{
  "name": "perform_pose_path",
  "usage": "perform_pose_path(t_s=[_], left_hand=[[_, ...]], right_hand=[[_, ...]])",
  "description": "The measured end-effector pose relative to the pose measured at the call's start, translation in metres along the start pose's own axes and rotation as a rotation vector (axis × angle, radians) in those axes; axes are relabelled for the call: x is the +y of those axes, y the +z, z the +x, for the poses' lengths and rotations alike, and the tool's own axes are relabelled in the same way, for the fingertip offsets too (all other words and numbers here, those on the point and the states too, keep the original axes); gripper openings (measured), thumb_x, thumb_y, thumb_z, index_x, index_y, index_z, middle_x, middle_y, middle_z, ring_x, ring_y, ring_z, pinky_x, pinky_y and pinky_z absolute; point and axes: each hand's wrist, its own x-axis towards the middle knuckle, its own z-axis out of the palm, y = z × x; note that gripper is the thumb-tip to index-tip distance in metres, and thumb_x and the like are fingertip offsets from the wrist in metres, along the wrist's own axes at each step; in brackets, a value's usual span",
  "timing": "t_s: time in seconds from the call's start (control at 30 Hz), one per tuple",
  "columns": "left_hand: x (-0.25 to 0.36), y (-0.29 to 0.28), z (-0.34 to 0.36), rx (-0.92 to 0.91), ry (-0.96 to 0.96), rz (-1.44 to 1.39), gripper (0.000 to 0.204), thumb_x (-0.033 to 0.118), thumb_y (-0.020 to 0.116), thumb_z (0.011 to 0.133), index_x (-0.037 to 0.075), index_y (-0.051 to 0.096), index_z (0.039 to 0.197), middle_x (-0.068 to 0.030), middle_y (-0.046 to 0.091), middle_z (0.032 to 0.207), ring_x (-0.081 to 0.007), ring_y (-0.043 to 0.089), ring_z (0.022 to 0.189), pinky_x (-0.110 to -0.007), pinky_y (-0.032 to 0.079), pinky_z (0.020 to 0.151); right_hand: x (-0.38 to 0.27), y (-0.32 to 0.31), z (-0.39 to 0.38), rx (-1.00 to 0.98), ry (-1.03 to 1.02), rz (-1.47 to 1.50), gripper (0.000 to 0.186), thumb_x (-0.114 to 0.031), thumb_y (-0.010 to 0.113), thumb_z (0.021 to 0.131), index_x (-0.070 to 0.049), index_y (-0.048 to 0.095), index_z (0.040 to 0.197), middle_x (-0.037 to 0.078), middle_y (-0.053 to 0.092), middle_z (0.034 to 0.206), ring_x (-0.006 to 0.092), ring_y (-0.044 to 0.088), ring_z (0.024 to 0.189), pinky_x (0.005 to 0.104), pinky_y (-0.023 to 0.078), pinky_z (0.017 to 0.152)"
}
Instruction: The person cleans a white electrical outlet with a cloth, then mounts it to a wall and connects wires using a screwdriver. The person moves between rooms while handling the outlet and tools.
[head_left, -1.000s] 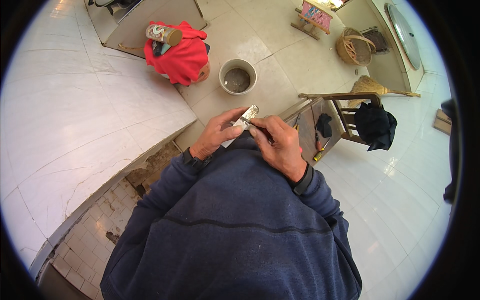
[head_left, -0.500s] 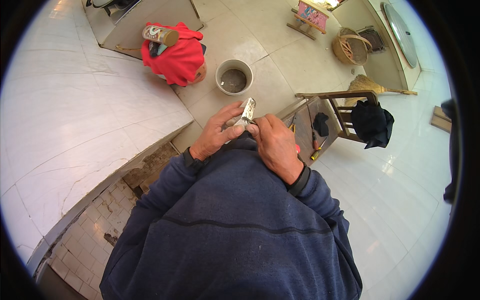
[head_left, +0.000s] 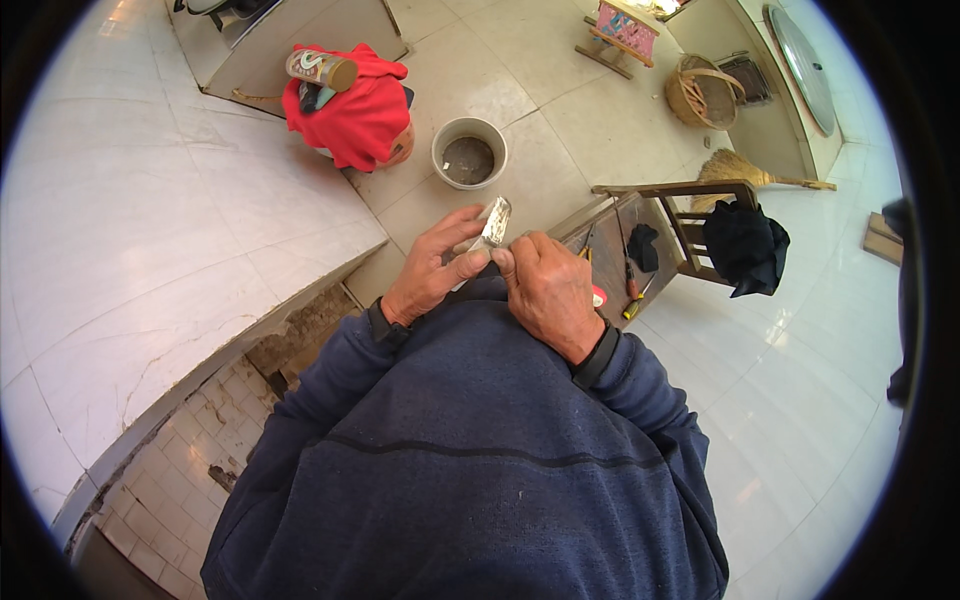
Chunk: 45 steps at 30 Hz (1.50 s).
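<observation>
Near the middle, my left hand (head_left: pixel 432 270) grips a small white piece with a crinkled, shiny silver face (head_left: pixel 496 220), raised over my lap. My right hand (head_left: pixel 550 295) is closed right beside it, fingertips at the piece's lower end; what those fingers hold is hidden. A red-and-white object (head_left: pixel 598 296) peeks out from behind my right hand. To the right, a wooden chair (head_left: pixel 690 230) lies with a dark board bearing screwdrivers (head_left: pixel 632 308), a yellow-handled tool (head_left: pixel 585 250) and a small black cloth (head_left: pixel 642 250).
A grey bucket (head_left: pixel 470 155) stands ahead on the tiles. A red cloth (head_left: pixel 350 125) carries a jar (head_left: pixel 320 70), left of it. A white tiled ledge (head_left: pixel 170 260) runs along my left. A basket (head_left: pixel 700 100), straw broom (head_left: pixel 730 175), folding stool (head_left: pixel 620 35) and black cloth (head_left: pixel 745 250) are rightward.
The piece in my left hand has turned more upright. My right fingers have moved down along it, and the thin dark tool seen in them a second ago is now hidden.
</observation>
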Motion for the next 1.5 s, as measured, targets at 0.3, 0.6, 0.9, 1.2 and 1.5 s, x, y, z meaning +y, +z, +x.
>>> perform_pose_path(t_s=[0.3, 0.6, 0.9, 1.2, 1.5], left_hand=[[-0.001, -0.004, 0.001, 0.052, 0.079, -0.068, 0.073, 0.039, 0.076, 0.095, -0.003, 0.051, 0.149, -0.0195, 0.038, 0.160, -0.0300, 0.039, 0.148, -0.042, 0.032, 0.121], [0.002, -0.003, 0.008, 0.144, 0.085, 0.070, 0.106, 0.027, 0.092, 0.077, 0.003, 0.031, 0.160, -0.0194, 0.040, 0.156, -0.0297, 0.040, 0.147, -0.043, 0.046, 0.111], [0.008, 0.005, 0.016, 0.335, 0.173, 0.552, 0.108, 0.016, 0.092, 0.066, 0.006, 0.033, 0.156, -0.0156, 0.043, 0.144, -0.0308, 0.050, 0.134, -0.044, 0.053, 0.101], [0.005, 0.008, 0.013, 0.346, 0.220, 0.569, 0.103, 0.015, 0.093, 0.067, 0.004, 0.035, 0.152, -0.0124, 0.041, 0.145, -0.0248, 0.049, 0.134, -0.041, 0.055, 0.100], [0.007, 0.004, 0.021, 0.421, 0.297, 0.594, 0.100, 0.010, 0.089, 0.066, 0.007, 0.036, 0.151, -0.0149, 0.044, 0.150, -0.0328, 0.048, 0.137, -0.042, 0.048, 0.106]], right_hand=[[0.017, -0.014, 0.004, -0.013, 0.251, 0.478, 0.027, -0.024, 0.056, 0.107, 0.001, 0.063, 0.097, 0.020, 0.063, 0.084, 0.0429, 0.062, 0.073, 0.0491, 0.049, 0.065], [0.022, -0.024, 0.007, -0.214, 0.210, 0.506, 0.016, -0.015, 0.062, 0.102, 0.000, 0.067, 0.107, 0.021, 0.067, 0.087, 0.0422, 0.066, 0.076, 0.0479, 0.050, 0.066], [0.017, -0.016, 0.003, -0.100, 0.078, 0.385, 0.013, -0.012, 0.067, 0.097, -0.002, 0.070, 0.106, 0.015, 0.063, 0.085, 0.0373, 0.065, 0.070, 0.0448, 0.051, 0.062], [0.042, -0.005, 0.005, -0.076, 0.153, 0.160, 0.015, -0.008, 0.066, 0.095, -0.004, 0.073, 0.108, 0.015, 0.064, 0.083, 0.0370, 0.066, 0.071, 0.0461, 0.051, 0.062], [0.034, -0.023, 0.006, -0.194, 0.240, 0.578, 0.027, -0.014, 0.066, 0.098, -0.003, 0.072, 0.122, 0.020, 0.064, 0.074, 0.0364, 0.062, 0.063, 0.0443, 0.048, 0.061]])
